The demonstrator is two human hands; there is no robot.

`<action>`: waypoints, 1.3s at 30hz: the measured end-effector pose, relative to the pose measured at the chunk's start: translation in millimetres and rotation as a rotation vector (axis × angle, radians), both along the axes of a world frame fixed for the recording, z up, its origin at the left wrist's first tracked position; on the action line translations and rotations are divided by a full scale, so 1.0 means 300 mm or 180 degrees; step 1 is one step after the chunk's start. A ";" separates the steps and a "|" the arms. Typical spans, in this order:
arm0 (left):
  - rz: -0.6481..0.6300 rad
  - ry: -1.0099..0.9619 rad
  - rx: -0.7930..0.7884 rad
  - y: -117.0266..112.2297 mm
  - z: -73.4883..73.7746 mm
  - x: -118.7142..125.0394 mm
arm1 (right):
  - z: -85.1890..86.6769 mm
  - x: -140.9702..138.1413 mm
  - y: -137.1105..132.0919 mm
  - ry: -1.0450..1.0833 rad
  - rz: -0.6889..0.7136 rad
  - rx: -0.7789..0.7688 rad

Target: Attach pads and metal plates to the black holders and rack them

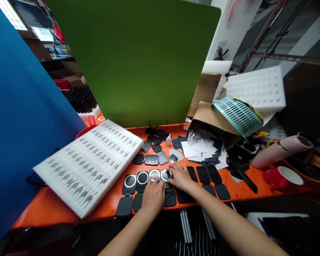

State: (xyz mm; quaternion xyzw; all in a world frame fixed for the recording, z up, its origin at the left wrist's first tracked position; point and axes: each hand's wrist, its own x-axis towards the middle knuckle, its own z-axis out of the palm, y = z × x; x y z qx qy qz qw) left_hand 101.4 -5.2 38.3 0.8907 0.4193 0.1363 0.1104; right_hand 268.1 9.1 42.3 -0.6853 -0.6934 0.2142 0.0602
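Note:
A row of black hinged square cases lies unfolded on the orange table, several with a white ring in the upper half. My left hand (153, 195) rests palm down over one case, fingers apart and fingertips at the lower edge of a ringed half (154, 174). Just to its right, my right hand (180, 176) reaches in with thumb and fingers around a white ring (163, 175) on the neighbouring case. Its fingers hide part of that ring. Two more ringed cases, one at the row's left end (130, 181) and one beside it (142, 177), lie untouched.
A white foam tray (96, 165) with slots leans at left. Behind the row are loose black cases (151, 160) and a small white bottle (168, 140). Paper squares (194, 148), a teal basket (240, 115), a pink flask (281, 151) and a red mug (276, 177) stand right.

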 end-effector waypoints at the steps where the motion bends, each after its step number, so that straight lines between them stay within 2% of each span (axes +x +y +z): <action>1: -0.0001 0.0009 -0.0009 0.001 0.002 0.000 | 0.003 -0.002 0.003 -0.0030 -0.0005 -0.0028; 6: 0.0050 0.0057 -0.0058 0.003 0.005 -0.004 | 0.037 -0.017 -0.008 -0.0183 0.0050 0.0149; 10: 0.0088 0.0062 -0.0145 -0.001 0.004 -0.008 | 0.064 -0.028 -0.064 0.0200 0.0139 0.0486; 14: 0.0123 0.0092 -0.0255 -0.008 0.022 -0.011 | 0.059 -0.045 -0.126 0.0525 0.0436 0.0222; 19: -0.0128 0.0052 -0.0418 -0.022 0.046 -0.033 | 0.032 -0.057 -0.175 0.0571 0.0047 0.0169; 22: -0.0223 0.0165 -0.0485 -0.029 0.040 -0.049 | 0.020 -0.058 -0.217 0.0591 0.0094 0.0233; 25: -0.0195 0.0260 -0.0506 -0.033 0.029 -0.053 | 0.014 -0.052 -0.271 0.0862 0.0219 0.0518; 28: -0.0167 0.0261 -0.0517 -0.036 0.023 -0.050 | 0.017 -0.025 -0.300 0.1258 -0.0141 0.0978; 31: -0.0256 0.0238 -0.0472 -0.042 0.015 -0.050 | 0.029 0.030 -0.273 0.1352 -0.0780 0.1263; 34: -0.0436 0.0316 -0.0383 -0.052 0.003 -0.058 | 0.038 0.093 -0.197 0.1074 -0.1197 0.1180; 39: -0.0571 0.0319 -0.0189 -0.077 0.002 -0.065 | 0.032 0.135 -0.079 0.0319 -0.0860 0.0525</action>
